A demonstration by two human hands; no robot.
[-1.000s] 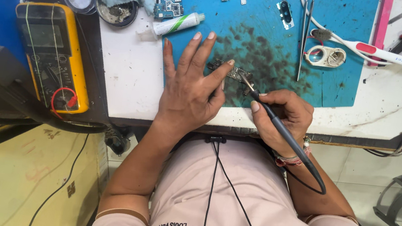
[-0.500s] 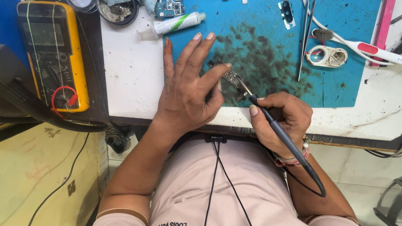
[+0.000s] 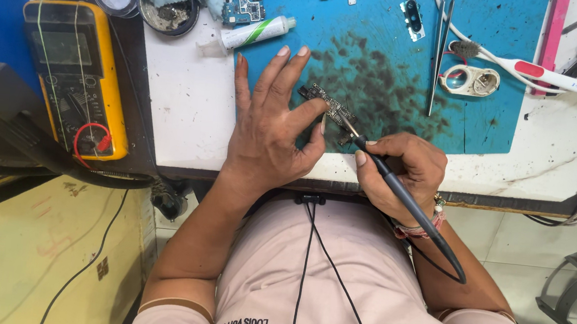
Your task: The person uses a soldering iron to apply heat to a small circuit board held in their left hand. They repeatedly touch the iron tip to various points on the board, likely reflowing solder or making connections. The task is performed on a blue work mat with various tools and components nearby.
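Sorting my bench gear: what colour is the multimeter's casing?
The multimeter has a yellow casing around a dark face, clearest in the head view.
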